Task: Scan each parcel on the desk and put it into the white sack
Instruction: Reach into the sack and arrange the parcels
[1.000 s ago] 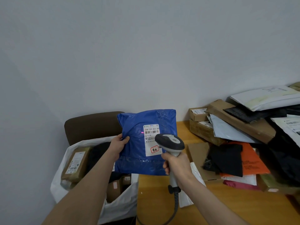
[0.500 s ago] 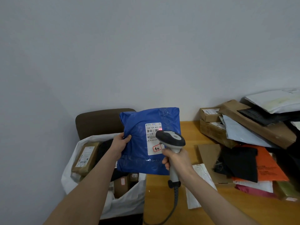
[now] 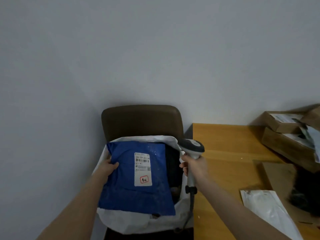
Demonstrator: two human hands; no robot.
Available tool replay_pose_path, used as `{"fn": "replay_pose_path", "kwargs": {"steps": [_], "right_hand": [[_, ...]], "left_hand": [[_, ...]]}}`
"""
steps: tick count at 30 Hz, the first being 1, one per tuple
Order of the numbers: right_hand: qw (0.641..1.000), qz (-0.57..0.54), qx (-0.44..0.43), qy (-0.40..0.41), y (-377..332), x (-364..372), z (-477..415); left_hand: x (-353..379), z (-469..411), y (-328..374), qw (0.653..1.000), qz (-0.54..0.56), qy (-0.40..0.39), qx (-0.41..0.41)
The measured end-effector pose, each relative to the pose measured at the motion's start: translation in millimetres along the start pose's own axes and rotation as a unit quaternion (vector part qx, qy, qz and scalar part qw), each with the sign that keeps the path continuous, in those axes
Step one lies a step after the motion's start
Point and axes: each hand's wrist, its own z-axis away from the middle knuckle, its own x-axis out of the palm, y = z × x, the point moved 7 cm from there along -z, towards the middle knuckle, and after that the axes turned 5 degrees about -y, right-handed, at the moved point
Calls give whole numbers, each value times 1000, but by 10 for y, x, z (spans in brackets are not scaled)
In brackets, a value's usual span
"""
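Observation:
My left hand (image 3: 108, 168) grips the left edge of a blue plastic parcel (image 3: 128, 191) with a white shipping label, held flat over the mouth of the white sack (image 3: 138, 222). The sack sits on a brown chair (image 3: 142, 118) left of the desk. My right hand (image 3: 194, 168) holds the grey-and-white barcode scanner (image 3: 191, 148) by its handle, just right of the sack's rim, its cable hanging down. Dark items show inside the sack behind the parcel.
The wooden desk (image 3: 225, 153) lies to the right. Brown cardboard boxes (image 3: 285, 135) are stacked at its far right, a white flat mailer (image 3: 266, 210) lies near its front, and a dark bag (image 3: 304, 187) sits at the right edge. A grey wall is behind.
The blue parcel has gone from upright in front of the scanner down and left over the sack's opening. My view has swung left, and the scanner has moved away from the label.

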Motion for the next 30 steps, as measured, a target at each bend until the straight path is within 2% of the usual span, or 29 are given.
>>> {"fn": "replay_pose_path", "kwargs": {"steps": [4, 7, 12, 15, 16, 17, 19, 20, 22, 23, 25, 28, 30], "right_hand": [[999, 15, 36, 23, 245, 162, -321], [998, 29, 51, 36, 394, 235, -514], [994, 75, 58, 47, 627, 398, -809], [994, 103, 45, 0, 711, 626, -894], [993, 107, 39, -19, 724, 726, -923], [992, 112, 34, -39, 725, 831, -948], [989, 127, 37, -62, 748, 1022, -1008], [988, 137, 37, -66, 773, 1098, -1043], [982, 176, 23, -63, 831, 1237, -1153], [978, 200, 13, -63, 869, 1309, -1205], [969, 238, 13, -67, 1086, 1410, -1432], [960, 269, 41, -71, 1185, 1547, -1575], [951, 294, 45, -81, 1096, 1637, -1567]], "left_hand": [[316, -481, -243, 998, -1, -43, -47], [572, -756, -253, 999, 8, -25, -40], [669, -1046, -144, 993, -93, 61, 31], [660, -981, -66, 971, -183, 94, 118], [660, -910, 41, 946, -248, 119, 169], [704, -848, 153, 905, -333, 133, 230], [880, -839, 246, 807, -489, 82, 320], [942, -899, 208, 774, -544, 32, 321], [923, -1109, 41, 743, -620, -39, 251], [872, -1192, 2, 739, -634, -51, 220], [825, -1268, 127, 743, -624, -35, 238], [624, -1245, 617, 760, -544, 75, 349], [274, -1444, 802, 800, -479, 154, 326]]}}
